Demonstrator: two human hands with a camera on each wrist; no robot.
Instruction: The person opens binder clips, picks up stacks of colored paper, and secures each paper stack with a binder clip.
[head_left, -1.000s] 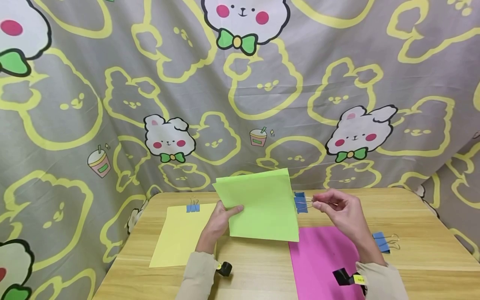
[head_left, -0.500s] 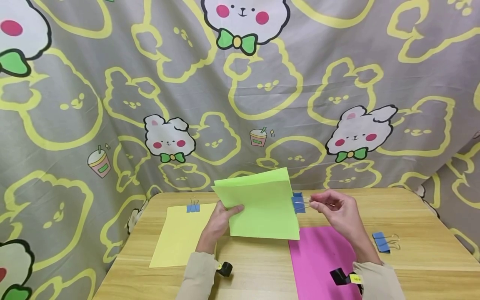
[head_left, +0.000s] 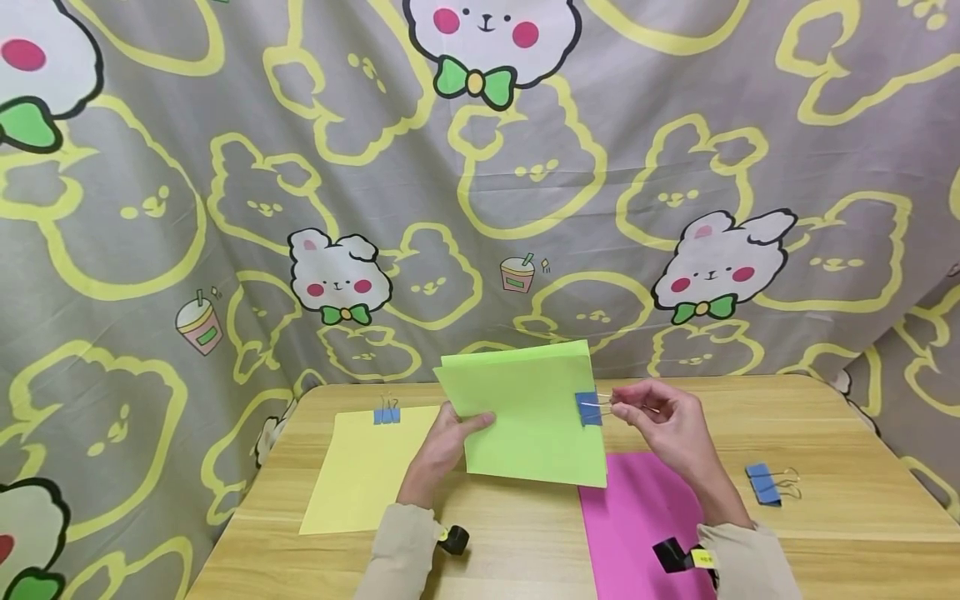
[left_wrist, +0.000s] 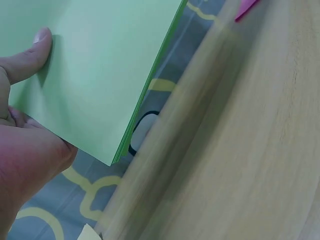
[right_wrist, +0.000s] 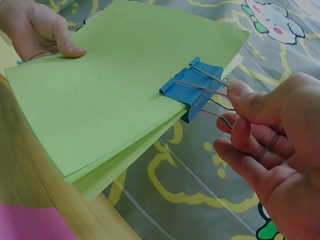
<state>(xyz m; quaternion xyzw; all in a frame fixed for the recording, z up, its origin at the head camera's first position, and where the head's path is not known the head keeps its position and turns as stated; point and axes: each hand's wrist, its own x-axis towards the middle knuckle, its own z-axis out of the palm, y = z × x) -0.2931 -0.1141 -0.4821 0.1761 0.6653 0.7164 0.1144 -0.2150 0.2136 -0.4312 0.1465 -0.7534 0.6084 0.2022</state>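
A stack of light green paper (head_left: pixel 525 442) is held up above the table, tilted. My left hand (head_left: pixel 441 446) grips its left side, thumb (left_wrist: pixel 30 55) flat on the front face and the other fingers behind. Over the right edge of the sheets sits a blue binder clip (right_wrist: pixel 187 90). The thumb and fingers of my right hand (head_left: pixel 667 421) pinch the clip's wire handles (right_wrist: pixel 205 85). In the right wrist view, the rear sheets fan slightly away from the front ones at the lower corner. The clip's back jaw is mostly hidden behind the paper.
Yellow paper (head_left: pixel 360 475) with a blue binder clip (head_left: pixel 386 416) at its top edge lies on the wooden table (head_left: pixel 517 542) to the left. Magenta paper (head_left: pixel 637 517) lies at right, and another blue clip (head_left: pixel 763 484) beyond it. A patterned curtain (head_left: pixel 480 183) hangs behind.
My right hand has moved left with the binder clip, which now overlaps the front face of the green paper instead of standing at its edge. The stack has shifted slightly right.
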